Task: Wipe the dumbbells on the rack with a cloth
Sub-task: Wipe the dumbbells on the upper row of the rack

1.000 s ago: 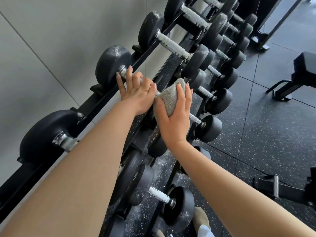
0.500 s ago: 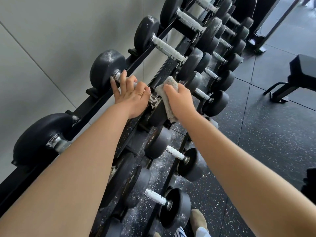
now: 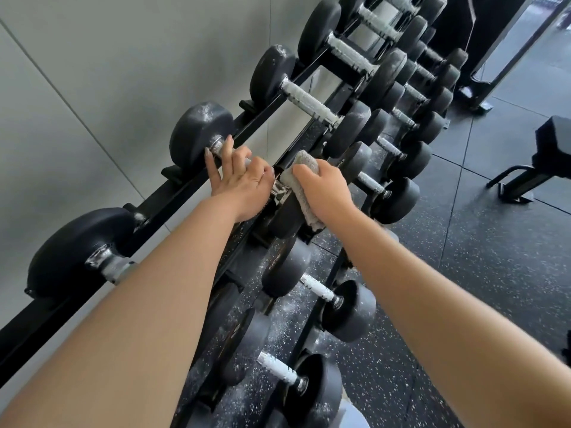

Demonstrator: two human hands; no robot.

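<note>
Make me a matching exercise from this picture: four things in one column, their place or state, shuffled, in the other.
1 left hand
2 right hand
3 cloth
4 bench

A stands on the floor, far right
B grips a dumbbell handle
C pressed on a dumbbell head
D holds the cloth

Pairs: 1-B, 2-D, 3-C, 4-A

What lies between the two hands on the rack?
Head view: between the left hand and the right hand lie the dumbbell's chrome handle and the grey cloth.
</note>
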